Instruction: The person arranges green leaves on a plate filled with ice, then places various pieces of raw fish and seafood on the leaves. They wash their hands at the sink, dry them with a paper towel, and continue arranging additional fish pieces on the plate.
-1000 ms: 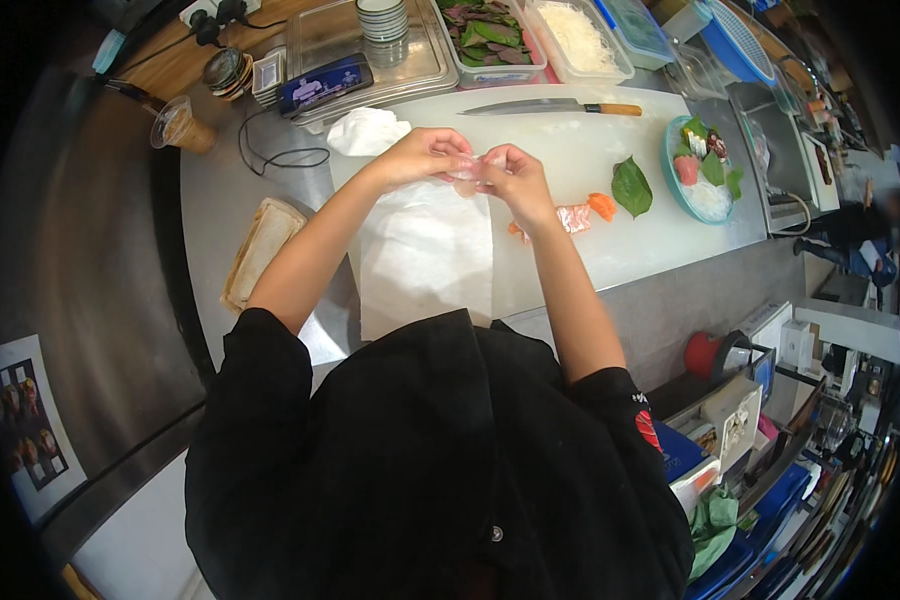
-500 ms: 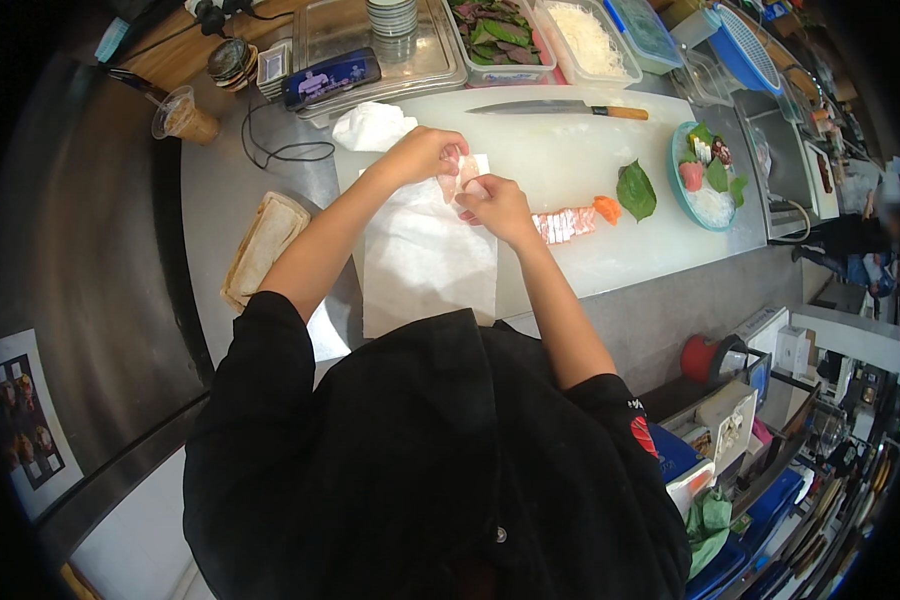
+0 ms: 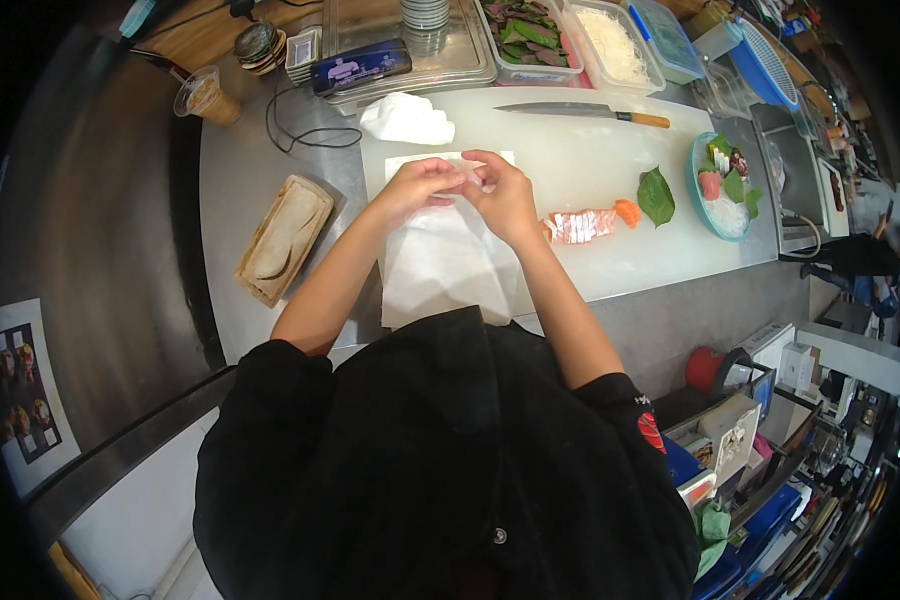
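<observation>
Over the white paper towel (image 3: 445, 265), my left hand (image 3: 420, 190) and my right hand (image 3: 502, 198) meet, fingertips pinched together. A pale pink fish slice (image 3: 470, 177) is between them, mostly hidden by the fingers. Just right of my right hand, a row of sliced pink-orange fish (image 3: 580, 226) lies on the white cutting board (image 3: 560, 150). Beside it are a small orange garnish (image 3: 627, 211) and a green leaf (image 3: 656, 197). A turquoise bowl (image 3: 695, 205) with white shreds, leaves and pink fish stands at the board's right end.
A knife (image 3: 585, 110) lies along the board's far edge, near a crumpled white cloth (image 3: 407, 119). Leaf and white-shred tubs (image 3: 613, 48) stand behind. To the left are a tan rectangular block (image 3: 284, 240), a drink cup (image 3: 210, 98) and a phone (image 3: 362, 68) with a cable.
My hands have drawn together, and the pale fish between them is now more covered by fingers. The whole view has shifted slightly, with the board and counter appearing farther right.
</observation>
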### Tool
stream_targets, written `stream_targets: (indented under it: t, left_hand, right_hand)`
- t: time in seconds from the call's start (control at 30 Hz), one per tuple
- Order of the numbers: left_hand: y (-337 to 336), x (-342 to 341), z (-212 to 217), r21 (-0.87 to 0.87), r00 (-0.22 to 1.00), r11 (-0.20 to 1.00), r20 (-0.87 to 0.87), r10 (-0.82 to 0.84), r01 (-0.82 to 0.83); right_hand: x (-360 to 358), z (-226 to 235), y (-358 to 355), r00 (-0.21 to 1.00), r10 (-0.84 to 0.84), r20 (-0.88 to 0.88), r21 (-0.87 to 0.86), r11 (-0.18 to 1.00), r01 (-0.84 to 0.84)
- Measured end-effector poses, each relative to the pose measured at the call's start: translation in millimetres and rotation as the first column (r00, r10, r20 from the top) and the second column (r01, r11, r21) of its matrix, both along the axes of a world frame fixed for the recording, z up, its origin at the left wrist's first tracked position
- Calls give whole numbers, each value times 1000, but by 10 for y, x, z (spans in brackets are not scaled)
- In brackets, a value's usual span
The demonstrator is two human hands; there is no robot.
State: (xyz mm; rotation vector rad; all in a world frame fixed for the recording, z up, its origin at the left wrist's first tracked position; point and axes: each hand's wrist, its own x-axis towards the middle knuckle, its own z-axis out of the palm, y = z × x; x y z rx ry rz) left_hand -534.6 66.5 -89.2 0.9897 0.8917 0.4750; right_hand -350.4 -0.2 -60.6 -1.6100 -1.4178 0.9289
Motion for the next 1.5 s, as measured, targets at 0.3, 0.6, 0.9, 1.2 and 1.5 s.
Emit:
stream_targets:
  t: [0.3, 0.6, 0.9, 1.2, 1.5]
  left_hand:
    - [28, -122, -109, 404, 996, 914, -63, 68, -37]
    - [262, 109, -114, 794, 823, 493, -517, 237, 357]
    - [-603, -682, 292, 695, 795, 414, -592, -133, 587]
    - [-1545, -1080, 159, 739, 760, 182, -624, -181, 649]
    - [-992, -934, 519, 787, 868, 397, -493, -54, 472]
  right_hand:
    - [2, -257, 41, 899, 43, -437, -171, 977, -130]
    - [226, -163, -278, 974, -8, -226, -205, 978, -39]
    - [506, 30, -1897, 827, 292, 480, 19, 939, -343]
    - [487, -138, -2042, 818, 297, 493, 180, 885, -429]
    - [688, 76, -1414, 979, 85, 185, 171, 978, -117]
